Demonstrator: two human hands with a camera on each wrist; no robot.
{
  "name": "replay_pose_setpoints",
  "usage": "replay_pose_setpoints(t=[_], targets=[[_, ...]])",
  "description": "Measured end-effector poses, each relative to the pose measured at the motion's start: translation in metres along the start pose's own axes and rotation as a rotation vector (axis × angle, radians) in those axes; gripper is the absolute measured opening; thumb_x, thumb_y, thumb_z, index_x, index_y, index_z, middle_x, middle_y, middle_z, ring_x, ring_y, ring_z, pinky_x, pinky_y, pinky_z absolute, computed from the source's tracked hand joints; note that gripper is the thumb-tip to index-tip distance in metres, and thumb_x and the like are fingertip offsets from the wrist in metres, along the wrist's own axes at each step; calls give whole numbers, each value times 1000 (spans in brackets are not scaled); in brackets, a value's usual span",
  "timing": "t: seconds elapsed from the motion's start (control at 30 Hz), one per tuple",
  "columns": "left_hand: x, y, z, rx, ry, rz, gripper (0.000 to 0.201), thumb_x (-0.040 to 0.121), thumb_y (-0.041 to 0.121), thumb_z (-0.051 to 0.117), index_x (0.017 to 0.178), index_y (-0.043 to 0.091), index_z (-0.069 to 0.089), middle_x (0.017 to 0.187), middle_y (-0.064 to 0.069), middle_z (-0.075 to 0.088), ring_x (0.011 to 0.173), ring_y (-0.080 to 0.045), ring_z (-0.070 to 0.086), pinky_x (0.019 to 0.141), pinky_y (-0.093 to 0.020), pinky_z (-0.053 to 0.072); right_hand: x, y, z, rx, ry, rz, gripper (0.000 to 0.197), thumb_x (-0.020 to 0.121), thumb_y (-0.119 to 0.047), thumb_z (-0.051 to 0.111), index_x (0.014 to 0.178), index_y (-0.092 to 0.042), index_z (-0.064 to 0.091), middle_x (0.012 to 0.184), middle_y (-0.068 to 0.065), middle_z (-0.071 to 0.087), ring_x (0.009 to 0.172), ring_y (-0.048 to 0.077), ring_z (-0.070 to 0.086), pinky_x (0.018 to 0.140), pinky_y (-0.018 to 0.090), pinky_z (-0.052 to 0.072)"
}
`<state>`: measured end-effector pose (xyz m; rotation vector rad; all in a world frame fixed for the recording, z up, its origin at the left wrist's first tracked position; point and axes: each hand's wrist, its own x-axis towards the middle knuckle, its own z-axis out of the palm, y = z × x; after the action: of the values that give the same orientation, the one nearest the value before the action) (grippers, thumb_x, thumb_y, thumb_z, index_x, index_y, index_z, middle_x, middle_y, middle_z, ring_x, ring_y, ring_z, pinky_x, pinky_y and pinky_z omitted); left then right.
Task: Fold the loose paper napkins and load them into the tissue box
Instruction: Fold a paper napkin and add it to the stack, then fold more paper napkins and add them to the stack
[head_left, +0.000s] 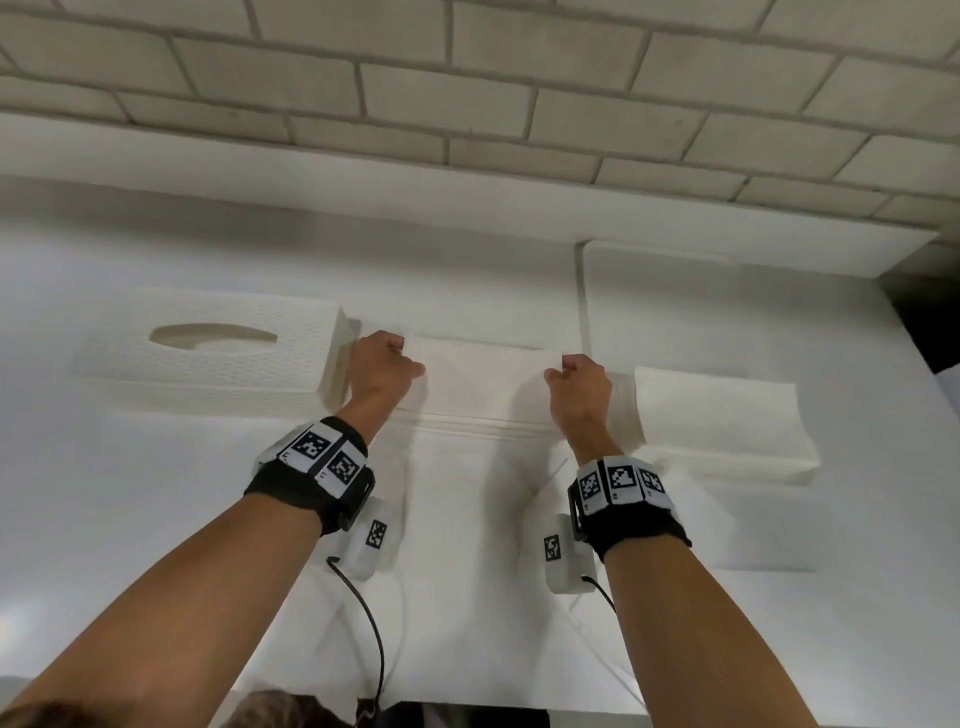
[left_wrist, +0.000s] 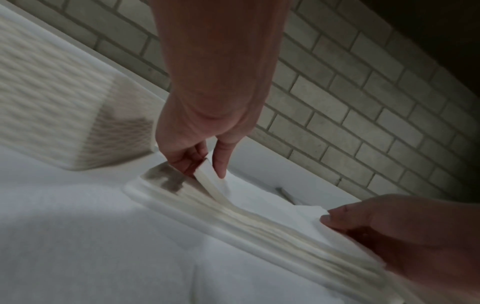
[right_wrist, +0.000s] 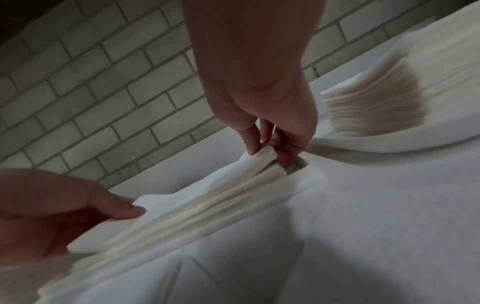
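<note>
- Left hand (head_left: 383, 370) and right hand (head_left: 581, 387): each grip pinches one end of the napkin stack (head_left: 483, 382), right of the tissue box (head_left: 208, 358).
- You're holding soft, light sheets that fan easily; keep pinching the ends.

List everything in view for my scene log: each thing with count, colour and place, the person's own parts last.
tissue box: one, white, textured, oval slot on top, on the counter at left.
napkin pile: one, white, centre of the counter, its ends pinched by both hands.
napkin stack: one, white, on the counter at right.
counter: one, white, under everything.
brick wall: one, pale grey, behind the counter.
wristbands: two, black with black-and-white markers, one on each wrist.
hands: two; left hand beside the tissue box, right hand next to the napkin stack.
</note>
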<state>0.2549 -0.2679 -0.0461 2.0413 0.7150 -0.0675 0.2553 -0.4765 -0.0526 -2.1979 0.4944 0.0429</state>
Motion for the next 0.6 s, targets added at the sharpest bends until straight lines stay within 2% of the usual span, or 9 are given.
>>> replay_pose_setpoints(t=[0.07, 0.1, 0.13, 0.2, 0.27, 0.33, 0.43, 0.5, 0.6], targets=[[-1, -1, 1, 44, 0, 13, 34, 75, 7, 78, 106, 3, 65, 106, -9, 66, 101, -26, 64, 90, -36, 52, 0, 3, 4, -61, 0, -31, 15, 91, -8, 57, 97, 4, 65, 96, 21, 68, 88, 35, 64, 78, 39, 52], [-3, -1, 0, 68, 2, 21, 19, 75, 7, 77, 90, 9, 66, 96, -7, 63, 93, -25, 62, 84, -35, 52, -1, 4, 5, -97, -3, -41, 11, 92, -9, 55, 93, -1, 64, 95, 15, 65, 85, 32, 61, 72, 34, 48], [-3, -2, 1, 88, 8, 40, 21, 75, 6, 76, 72, 16, 58, 87, -7, 60, 83, -24, 59, 75, -32, 51, -2, 5, 7, -136, -7, -49, 12, 93, -10, 53, 95, -3, 63, 97, 11, 59, 88, 31, 59, 71, 32, 45], [-4, -3, 1, 140, 12, 73, 39, 74, 7, 76, 59, 21, 43, 77, -6, 56, 74, -22, 54, 57, -22, 42, -6, 5, 8, -199, -18, -60, 24, 96, -11, 50, 114, 2, 60, 112, 14, 52, 103, 31, 56, 82, 35, 46], [-8, 0, -1, 185, 2, 103, 28, 75, 10, 75, 64, 17, 50, 80, -8, 58, 79, -26, 58, 57, -22, 40, -10, 2, 7, -256, -6, -88, 32, 97, -10, 48, 125, 4, 54, 126, 17, 48, 114, 33, 52, 95, 39, 45], [-12, 3, -6, 183, 1, 117, 16, 79, 16, 73, 91, 13, 63, 96, -8, 62, 98, -28, 62, 71, -25, 42, -15, -1, 6, -284, 44, -123, 37, 96, -10, 50, 131, 4, 49, 132, 18, 44, 119, 35, 49, 101, 41, 45], [-18, 3, -26, -28, -21, 80, 42, 84, 17, 70, 123, 8, 61, 109, -5, 64, 101, -21, 62, 81, -22, 42, -28, -12, 4, -172, 107, -172, 39, 94, -11, 55, 132, -2, 50, 134, 15, 44, 118, 32, 53, 99, 39, 47], [-31, 0, -50, -208, -70, 90, 35, 84, 13, 70, 118, 8, 65, 95, -2, 65, 84, -16, 61, 80, -24, 48, -47, -24, 7, -101, 45, -245, 31, 94, -11, 57, 124, -4, 58, 128, 13, 52, 111, 26, 59, 89, 27, 46], [-55, -17, -89, -406, -150, 57, 20, 85, 6, 67, 105, 7, 69, 90, -9, 67, 70, -15, 59, 64, -23, 49, -88, -47, 29, -105, -212, -376, 22, 90, -12, 63, 112, -8, 67, 114, 9, 64, 92, 12, 59, 77, 15, 40]])
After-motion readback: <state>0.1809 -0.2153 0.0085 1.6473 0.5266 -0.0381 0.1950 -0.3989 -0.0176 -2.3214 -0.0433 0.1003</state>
